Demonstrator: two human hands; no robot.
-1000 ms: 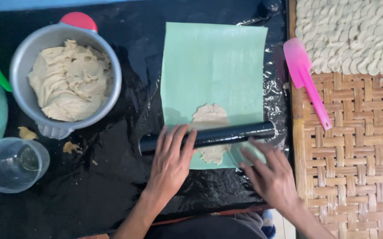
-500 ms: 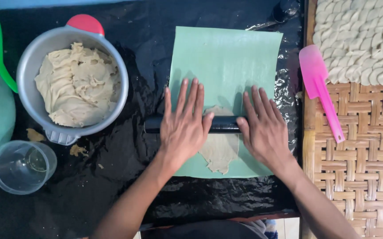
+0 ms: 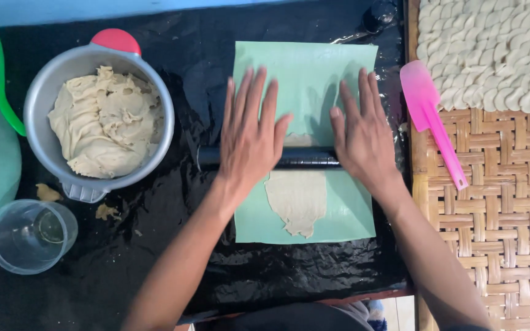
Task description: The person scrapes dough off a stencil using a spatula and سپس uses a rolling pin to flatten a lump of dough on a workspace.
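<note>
Both hands have pushed the black rolling pin (image 3: 305, 157) farther up the green sheet (image 3: 314, 73) since half a second ago, leaving more flattened dough (image 3: 297, 199) bared behind it; nearest, that dough lies thin and ragged-edged on the sheet's lower half; over it the left hand (image 3: 249, 138) and right hand (image 3: 363, 138) press flat on the pin, fingers spread, gripping nothing; uneven pressure could tear the thin dough or wrap it onto the pin; a further push might slide the sheet on the glossy black plastic (image 3: 204, 79); leftward sit a clear cup (image 3: 29, 236) and a metal pot (image 3: 161, 104) of dough; rightward a pink spatula (image 3: 427, 110); farthest, shaped pieces (image 3: 492, 52) on the woven tray (image 3: 510, 202).
</note>
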